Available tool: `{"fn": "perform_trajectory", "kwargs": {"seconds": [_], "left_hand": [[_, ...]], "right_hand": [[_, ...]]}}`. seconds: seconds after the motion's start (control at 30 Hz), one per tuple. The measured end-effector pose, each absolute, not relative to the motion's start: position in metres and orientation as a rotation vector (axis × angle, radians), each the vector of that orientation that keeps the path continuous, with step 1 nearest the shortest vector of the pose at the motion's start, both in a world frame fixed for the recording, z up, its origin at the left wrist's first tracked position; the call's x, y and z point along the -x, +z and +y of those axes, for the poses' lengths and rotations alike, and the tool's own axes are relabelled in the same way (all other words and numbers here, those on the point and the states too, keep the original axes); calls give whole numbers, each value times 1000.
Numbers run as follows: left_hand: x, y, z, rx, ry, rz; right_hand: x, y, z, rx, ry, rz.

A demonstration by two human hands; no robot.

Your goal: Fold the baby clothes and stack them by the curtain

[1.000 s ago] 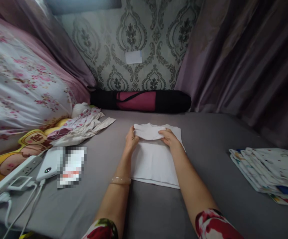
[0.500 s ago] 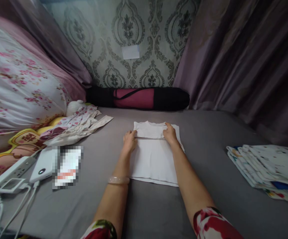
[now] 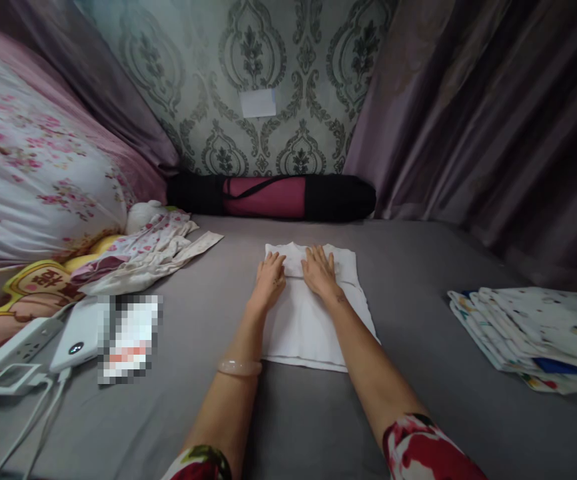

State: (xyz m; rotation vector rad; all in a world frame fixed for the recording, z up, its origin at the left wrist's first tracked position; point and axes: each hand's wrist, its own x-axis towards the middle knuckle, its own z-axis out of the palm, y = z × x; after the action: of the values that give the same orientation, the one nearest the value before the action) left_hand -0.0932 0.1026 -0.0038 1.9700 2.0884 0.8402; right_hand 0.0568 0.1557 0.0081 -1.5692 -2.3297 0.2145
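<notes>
A white garment, perhaps a shirt, lies flat on the grey bed sheet in front of me, with a folded band across its far end. My left hand rests on the far left part of that band, fingers stretched out. On the band's middle lies my right hand, palm down with its fingers spread. Both hands press on the cloth and grip nothing. Parts of the fold are hidden under them.
Folded patterned cloths are stacked at the right. To the left lie crumpled clothes, a power bank, a power strip with cables and a blurred-out item. A black and pink long bag lies along the wall.
My right hand has moved left from the garment's far right edge to the middle of the fold, its fingers now spread. My left hand has let go of the edge and flattened onto the cloth.
</notes>
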Motion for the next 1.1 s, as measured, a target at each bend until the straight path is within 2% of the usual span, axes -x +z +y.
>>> {"fn": "perform_trajectory", "kwargs": {"seconds": [0.3,0.5,0.73,0.9,1.1], "left_hand": [[90,-17,100,-1955,465,2128],[88,-7,95,-1977,463,2112],[87,-3,93,-2079,494,2091],[88,-10,95,-2080,415,2069],[93,-5,94,-2094,367,2045]], "right_hand": [[-48,-7,147,1555,339,-2506],[-50,-2,148,1548,376,-2512],[-60,-6,154,1827,194,-2223],[-62,-11,155,1870,248,-2255],[-66,11,166,1963,469,-2305]]}}
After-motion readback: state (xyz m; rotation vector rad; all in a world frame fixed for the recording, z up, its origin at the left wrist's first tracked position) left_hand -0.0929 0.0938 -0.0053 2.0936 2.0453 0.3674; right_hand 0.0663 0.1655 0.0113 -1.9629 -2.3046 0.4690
